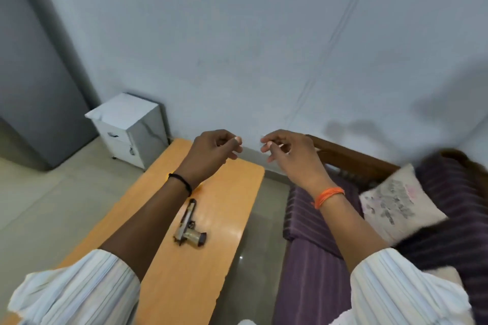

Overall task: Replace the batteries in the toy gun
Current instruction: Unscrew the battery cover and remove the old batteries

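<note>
A gold and black toy gun (189, 227) lies flat on the orange wooden table (227, 200), its barrel pointing away from me. Both my hands are raised in the air well above and beyond it. My left hand (214, 152) hovers over the table's far end with fingers loosely curled, holding nothing that I can see. My right hand (286, 150) hangs level with it to the right, past the table's edge, fingers also loosely curled and empty. No batteries are visible.
A white drawer cabinet (129, 128) stands against the wall beyond the table's far left corner. To the right is a purple striped sofa (317, 258) with a wooden frame and a pale cushion (396, 206). Tiled floor (39, 206) lies left of the table.
</note>
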